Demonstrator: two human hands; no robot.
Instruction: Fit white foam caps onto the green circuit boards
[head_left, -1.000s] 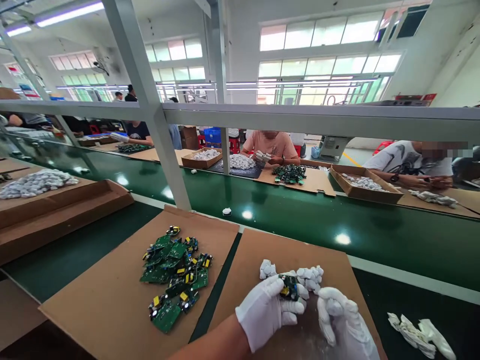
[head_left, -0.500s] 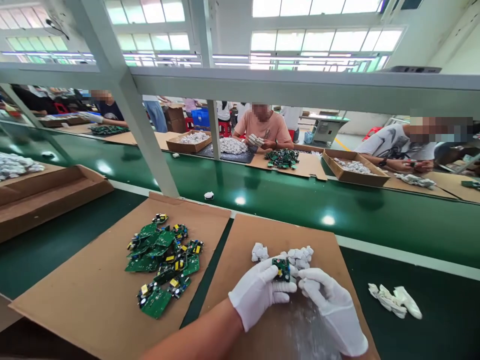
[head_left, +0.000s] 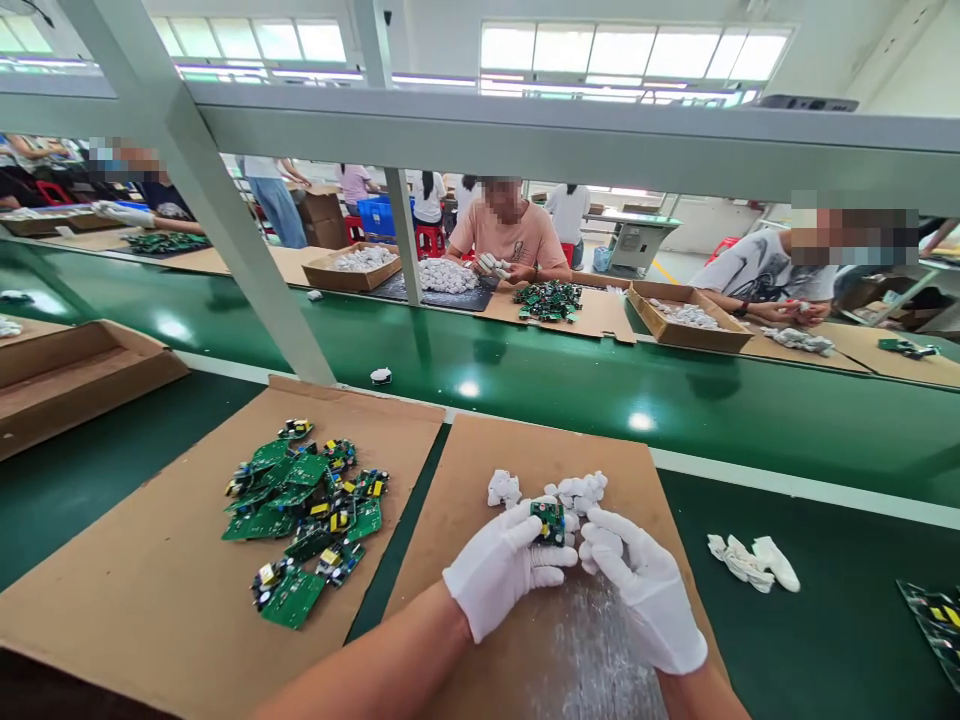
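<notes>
My left hand (head_left: 499, 562), in a white glove, grips a small green circuit board (head_left: 548, 523) between thumb and fingers, its components facing up. My right hand (head_left: 646, 590), also gloved, is closed in a pinch just right of the board; whatever its fingertips hold is hidden by the glove. Behind the hands, small white pieces (head_left: 583, 491) lie in a loose cluster, with another white clump (head_left: 503, 488) to their left. Both hands are above a brown cardboard sheet (head_left: 442, 500) whose near part has whitish smears.
A pile of green circuit boards (head_left: 289, 487) lies on the left cardboard. Crumpled white gloves (head_left: 752, 562) rest at right, near more boards (head_left: 934, 625) at the edge. Beyond runs a green conveyor belt (head_left: 517, 385) with a white piece (head_left: 381, 376). A metal post (head_left: 247, 240) rises left; co-workers sit opposite.
The view has turned slightly right and down, bringing boards in at the right edge. My left hand still holds the circuit board, and my right fingers remain pinched beside it.
</notes>
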